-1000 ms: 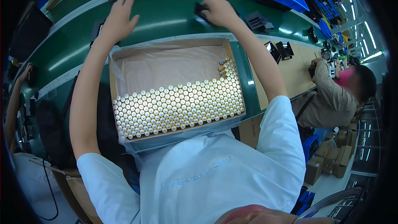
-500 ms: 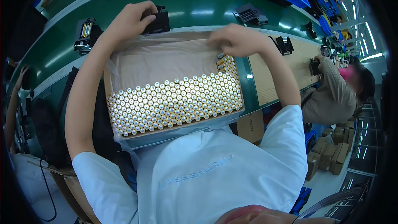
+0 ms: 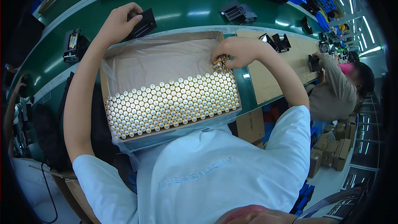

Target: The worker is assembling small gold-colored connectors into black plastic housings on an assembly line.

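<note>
My left hand (image 3: 123,21) is closed on a black plastic housing (image 3: 144,25) with slots along its lower part, held tilted over the green belt just beyond the box. At the far right corner of an open cardboard box (image 3: 103,74), my right hand (image 3: 240,52) reaches in with curled fingers, closed around some loose batteries (image 3: 218,64). Its fingertips are partly hidden. Rows of upright batteries (image 3: 172,103) with pale tops and yellowish sides pack the near part of the box. A brown lining sheet (image 3: 161,64) shows in the far part.
Other black housings stand on the green belt (image 3: 182,12): one with batteries inside (image 3: 74,45) at left, another (image 3: 238,11) beyond the box. Flat cardboard (image 3: 261,74) lies at right, with black parts (image 3: 275,42) on it. A co-worker (image 3: 338,85) sits farther right.
My right hand has come down onto the loose batteries in the corner. The black housing in my left hand has turned and tilted. Housings on the belt have shifted left.
</note>
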Tool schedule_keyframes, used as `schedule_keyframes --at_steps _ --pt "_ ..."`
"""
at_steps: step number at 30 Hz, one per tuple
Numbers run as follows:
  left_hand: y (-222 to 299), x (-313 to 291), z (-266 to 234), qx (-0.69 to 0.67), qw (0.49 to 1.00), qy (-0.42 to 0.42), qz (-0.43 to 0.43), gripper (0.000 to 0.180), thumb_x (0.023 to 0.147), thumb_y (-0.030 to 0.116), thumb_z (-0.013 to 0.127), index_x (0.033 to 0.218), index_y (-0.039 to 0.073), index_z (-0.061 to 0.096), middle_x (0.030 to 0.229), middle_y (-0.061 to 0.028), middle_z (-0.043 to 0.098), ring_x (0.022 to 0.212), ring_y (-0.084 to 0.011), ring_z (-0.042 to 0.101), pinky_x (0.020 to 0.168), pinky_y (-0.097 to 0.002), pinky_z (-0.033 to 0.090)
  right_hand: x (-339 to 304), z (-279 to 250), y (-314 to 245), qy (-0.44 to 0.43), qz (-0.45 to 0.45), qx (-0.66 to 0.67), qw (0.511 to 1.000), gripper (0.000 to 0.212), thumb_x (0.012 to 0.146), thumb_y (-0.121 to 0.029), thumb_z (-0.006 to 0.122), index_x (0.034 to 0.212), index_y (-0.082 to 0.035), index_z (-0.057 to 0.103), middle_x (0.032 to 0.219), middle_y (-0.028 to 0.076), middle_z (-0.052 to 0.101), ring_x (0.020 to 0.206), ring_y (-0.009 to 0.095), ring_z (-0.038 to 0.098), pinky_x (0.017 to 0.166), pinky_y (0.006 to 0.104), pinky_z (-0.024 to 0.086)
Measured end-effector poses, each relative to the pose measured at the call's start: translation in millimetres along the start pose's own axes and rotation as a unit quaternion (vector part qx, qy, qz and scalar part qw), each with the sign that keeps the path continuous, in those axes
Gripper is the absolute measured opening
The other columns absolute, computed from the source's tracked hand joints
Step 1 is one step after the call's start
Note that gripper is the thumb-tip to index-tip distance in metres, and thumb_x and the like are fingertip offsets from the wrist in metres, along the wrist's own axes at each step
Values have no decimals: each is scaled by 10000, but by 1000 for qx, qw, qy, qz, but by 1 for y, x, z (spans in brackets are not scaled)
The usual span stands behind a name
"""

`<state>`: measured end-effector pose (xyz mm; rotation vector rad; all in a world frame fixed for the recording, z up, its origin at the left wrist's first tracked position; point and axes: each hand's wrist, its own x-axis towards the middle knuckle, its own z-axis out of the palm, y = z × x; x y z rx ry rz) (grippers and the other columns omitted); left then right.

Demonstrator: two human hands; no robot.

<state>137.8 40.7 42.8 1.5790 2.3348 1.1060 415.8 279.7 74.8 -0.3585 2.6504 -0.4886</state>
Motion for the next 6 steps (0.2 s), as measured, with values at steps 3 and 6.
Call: schedule_keyframes --at_steps 3,6 --pt "-3 1 -1 5 1000 0 -5 130 897 94 603 990 19 654 834 -69 657 692 -175 545 666 -303 453 -4 -3 0 3 1 9 1000 324 716 -77 589 1007 -58 732 994 82 714 799 267 626 746 354 506" --pt "-10 3 -1 -23 998 18 -53 140 901 98 604 1012 28 652 851 -83 657 715 -177 562 685 -300 464 -6 -6 4 5 -35 39 999 328 720 -94 602 1019 -69 735 995 87 716 797 269 624 756 353 509"
